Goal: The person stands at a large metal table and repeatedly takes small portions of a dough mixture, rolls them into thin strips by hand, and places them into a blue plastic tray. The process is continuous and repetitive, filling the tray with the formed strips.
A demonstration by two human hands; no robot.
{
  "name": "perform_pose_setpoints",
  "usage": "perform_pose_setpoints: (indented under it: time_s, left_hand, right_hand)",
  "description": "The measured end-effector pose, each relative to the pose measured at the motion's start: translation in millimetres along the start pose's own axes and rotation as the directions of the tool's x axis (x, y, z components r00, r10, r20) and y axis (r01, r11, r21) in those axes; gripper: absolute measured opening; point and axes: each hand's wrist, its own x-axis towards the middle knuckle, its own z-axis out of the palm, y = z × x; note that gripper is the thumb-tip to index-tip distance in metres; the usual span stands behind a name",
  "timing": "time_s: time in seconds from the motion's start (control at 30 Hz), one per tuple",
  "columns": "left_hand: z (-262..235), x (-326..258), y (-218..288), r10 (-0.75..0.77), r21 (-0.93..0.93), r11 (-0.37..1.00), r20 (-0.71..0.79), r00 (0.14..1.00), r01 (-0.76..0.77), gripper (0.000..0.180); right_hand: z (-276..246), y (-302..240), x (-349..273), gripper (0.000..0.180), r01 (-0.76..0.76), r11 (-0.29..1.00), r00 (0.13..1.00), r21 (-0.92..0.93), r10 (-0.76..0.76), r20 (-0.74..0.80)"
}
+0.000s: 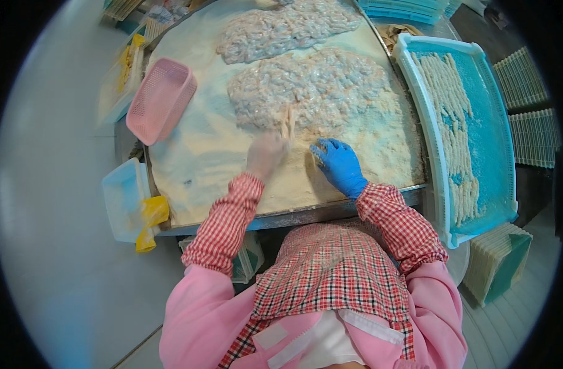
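A pale raw meat strip rises from the near edge of a pile of wet strips. My left hand, in a thin whitish glove and a little blurred, is closed at the strip's lower end. Close by on the right, my right hand wears a blue glove dusted with crumbs. Its fingers curl down at the coating; what lies under them is hidden. Pale yellow breading crumbs cover the tabletop around both hands.
Right of the table, a white-rimmed tray with a blue bottom holds rows of coated strips. A pink basket sits at the left edge, above a pale bin with a yellow bag. Farther back lies another strip pile.
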Motion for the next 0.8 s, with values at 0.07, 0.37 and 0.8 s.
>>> perform_pose_setpoints:
  time_s: [0.07,0.37,0.8]
  left_hand:
    - [-10,-49,-5,-0.035,-0.002,0.999,0.13,0.991,0.036,0.012]
    - [20,-120,-58,-0.586,-0.143,0.805,-0.04,0.809,0.576,0.023]
    - [-30,-122,-33,-0.143,-0.497,0.833,0.229,0.963,0.241,0.02]
  right_hand:
    - [10,-3,-4,0.035,-0.01,0.998,0.996,-0.057,0.015,0.087]
    - [-21,38,-28,0.026,-0.211,0.971,0.977,0.116,0.212,0.009]
    - [-62,37,-26,0.05,-0.154,0.988,0.982,0.034,0.157,-0.109]
